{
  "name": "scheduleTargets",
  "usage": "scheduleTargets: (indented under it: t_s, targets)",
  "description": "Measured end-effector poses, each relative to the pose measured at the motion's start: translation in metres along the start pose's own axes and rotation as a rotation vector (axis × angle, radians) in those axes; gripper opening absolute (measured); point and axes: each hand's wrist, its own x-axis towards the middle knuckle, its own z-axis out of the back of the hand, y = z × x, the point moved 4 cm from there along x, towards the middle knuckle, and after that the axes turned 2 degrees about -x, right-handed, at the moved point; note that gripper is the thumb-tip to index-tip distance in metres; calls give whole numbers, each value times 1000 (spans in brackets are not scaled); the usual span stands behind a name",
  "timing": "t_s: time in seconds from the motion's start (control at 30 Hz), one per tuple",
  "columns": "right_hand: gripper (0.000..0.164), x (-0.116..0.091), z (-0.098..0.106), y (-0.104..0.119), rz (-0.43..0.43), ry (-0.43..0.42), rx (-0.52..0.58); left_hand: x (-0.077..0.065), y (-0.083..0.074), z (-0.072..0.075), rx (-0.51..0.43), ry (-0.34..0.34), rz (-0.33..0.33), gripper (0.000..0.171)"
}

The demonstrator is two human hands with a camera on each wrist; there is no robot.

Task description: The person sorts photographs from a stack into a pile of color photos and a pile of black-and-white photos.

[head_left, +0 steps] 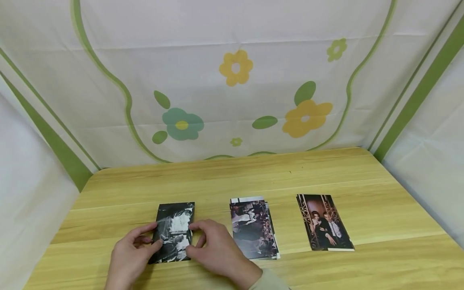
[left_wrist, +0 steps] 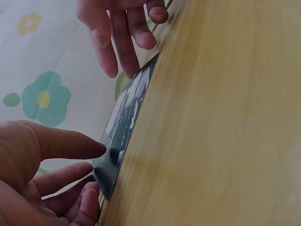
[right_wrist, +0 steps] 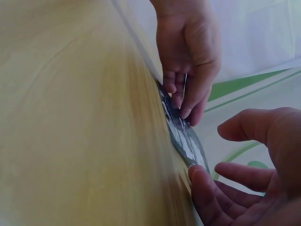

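A black-and-white photo (head_left: 177,229) lies upright at the left of the wooden table, in front of me. My left hand (head_left: 128,255) is at its left edge, thumb over the glossy face and index finger by the border; this hand (left_wrist: 42,174) pinches the photo's side, its other fingers curled under. From the opposite side my right hand (head_left: 217,251) meets the photo's right edge with its fingertips. In the right wrist view this hand (right_wrist: 254,174) has its fingers spread, one tip touching the photo edge. Whether more photos lie beneath is hard to tell.
Beside my right hand is an uneven pile of photos (head_left: 253,229) with a crowd scene on top. Farther right lies another small pile, topped by a photo of two people (head_left: 326,223). A white cloth with printed flowers (head_left: 235,100) hangs behind the table (head_left: 391,217).
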Motion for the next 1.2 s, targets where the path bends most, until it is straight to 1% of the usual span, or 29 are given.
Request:
scheduleTargets:
  t_s: [0.13, 0.23, 0.53, 0.7, 0.8, 0.9, 0.97, 1.07, 1.2]
  targets:
    - [47, 0, -1, 0, 11, -4, 2, -1, 0, -1, 47, -2, -37, 56]
    - [48, 0, -1, -1, 5, 2, -4, -2, 1, -2, 52, -5, -47, 56]
    - [47, -1, 0, 0, 0, 25, -11, -1, 0, -2, 41, 13, -29, 56]
    - [47, -7, 6, 2, 1, 28, 2, -3, -6, -2, 17, 17, -20, 53]
    - [49, -12, 17, -1, -5, 34, 2, -8, -12, -6, -34, 43, -8, 52]
    - [48, -19, 34, -7, -4, 20, 5, -17, -20, -15, -105, 83, -1, 50]
    - [46, -24, 48, -11, 6, -12, 3, -24, -28, -22, -157, 107, -3, 46]
    - [43, -32, 68, -14, 9, -75, 0, -33, -41, -34, -218, 132, -31, 41]
    - [42, -43, 93, -20, -49, -155, 22, -41, -60, -52, -284, 162, -85, 37]
